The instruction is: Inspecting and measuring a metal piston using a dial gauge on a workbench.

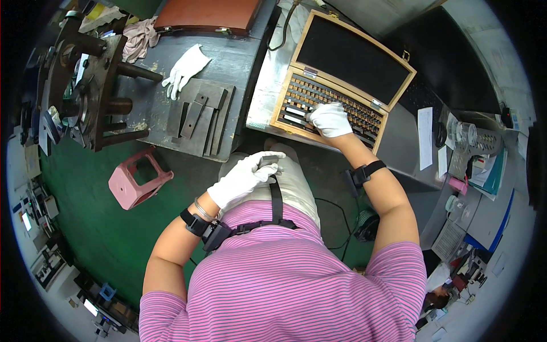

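Green floor [74,196] below: left hand [244,178] pinches grey block [268,161]; right hand [331,119] curls over case [348,54], grip unclear.

Wooden case [286,127] is open on the table [265,91] ahead of me, a bit to my R, sitting at an angle; light wood frame, metal latches. Its lid [350,60] is tipped back on the far side, w/ dark lining. Inside, small metal blocks [362,115] stand in rows, w/ longer bars [295,112] at the near L end. My R hand [331,121] is over the near rows; can't tell if it grips one. Small dark-grey piece [268,162] is in my L hand [242,178], above my lap, partly hidden by fingers.
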The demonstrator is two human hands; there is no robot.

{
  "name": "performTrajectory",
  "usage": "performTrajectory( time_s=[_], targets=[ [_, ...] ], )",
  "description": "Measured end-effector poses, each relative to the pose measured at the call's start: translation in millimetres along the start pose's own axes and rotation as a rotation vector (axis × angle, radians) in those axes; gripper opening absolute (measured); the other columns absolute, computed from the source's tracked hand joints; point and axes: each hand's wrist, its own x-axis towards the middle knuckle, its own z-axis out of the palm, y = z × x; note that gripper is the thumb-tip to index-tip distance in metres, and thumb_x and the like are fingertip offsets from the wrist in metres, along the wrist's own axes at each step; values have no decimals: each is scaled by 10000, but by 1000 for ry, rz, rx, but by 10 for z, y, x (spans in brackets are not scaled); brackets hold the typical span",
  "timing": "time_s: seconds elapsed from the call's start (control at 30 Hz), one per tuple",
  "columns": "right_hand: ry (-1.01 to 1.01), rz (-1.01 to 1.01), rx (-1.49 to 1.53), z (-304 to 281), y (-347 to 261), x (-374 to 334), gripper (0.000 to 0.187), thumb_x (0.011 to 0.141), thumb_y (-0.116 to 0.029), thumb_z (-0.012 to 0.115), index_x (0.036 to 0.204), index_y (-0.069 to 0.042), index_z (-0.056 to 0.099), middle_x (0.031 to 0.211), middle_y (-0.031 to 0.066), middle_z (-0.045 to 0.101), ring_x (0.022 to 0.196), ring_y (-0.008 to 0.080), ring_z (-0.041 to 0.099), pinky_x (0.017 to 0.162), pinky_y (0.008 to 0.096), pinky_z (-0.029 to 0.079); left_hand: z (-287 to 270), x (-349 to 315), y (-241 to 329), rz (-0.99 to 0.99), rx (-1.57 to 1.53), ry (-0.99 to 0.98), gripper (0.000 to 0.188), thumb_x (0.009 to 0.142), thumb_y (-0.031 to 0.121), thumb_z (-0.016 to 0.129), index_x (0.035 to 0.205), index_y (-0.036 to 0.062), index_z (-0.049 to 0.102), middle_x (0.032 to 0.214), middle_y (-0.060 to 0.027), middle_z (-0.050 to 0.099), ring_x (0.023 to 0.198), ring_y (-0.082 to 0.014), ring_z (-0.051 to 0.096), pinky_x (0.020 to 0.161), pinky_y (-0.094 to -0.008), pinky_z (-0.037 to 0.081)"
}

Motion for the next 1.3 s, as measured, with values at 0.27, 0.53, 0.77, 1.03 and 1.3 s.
performTrajectory(
  time_s=[0.27,0.53,0.77,1.03,1.3],
  targets=[
    [22,274,-264,-32,-229,-58,257,691,-300,758,765,-78,652,796,123,623,789,328,622,686,446,491,22,11,51,-13,-59,20,401,972,161,552,1353,50,490,1108,-94,617,1019,-158,590,882,-310,513],
    [200,372,-165,82,-280,-99,189,697,-251,753,754,-82,687,783,113,640,797,294,635,682,432,502,39,-16,28,-44,-60,45,408,973,174,557,1358,59,487,1102,-87,622,992,-144,595,884,-303,519],
    [163,444,-193,214,-304,-133,203,723,-283,736,774,-90,696,772,100,642,771,295,639,657,426,504,60,-26,-42,-8,-49,57,407,976,172,554,1356,43,480,1101,-91,626,981,-136,600,869,-292,521],
    [208,496,-205,292,-267,-130,178,771,-295,686,759,-118,704,741,106,645,735,294,647,634,437,507,117,-60,25,-14,-35,85,401,974,162,547,1353,46,484,1113,-92,631,971,-135,604,873,-285,518],
    [92,255,-396,25,-147,6,104,710,-103,595,659,-76,682,673,131,647,672,287,666,578,404,524,99,-54,-32,15,-42,62,409,964,151,551,1356,55,486,1118,-90,631,1021,-163,607,892,-305,521]
  ],
)
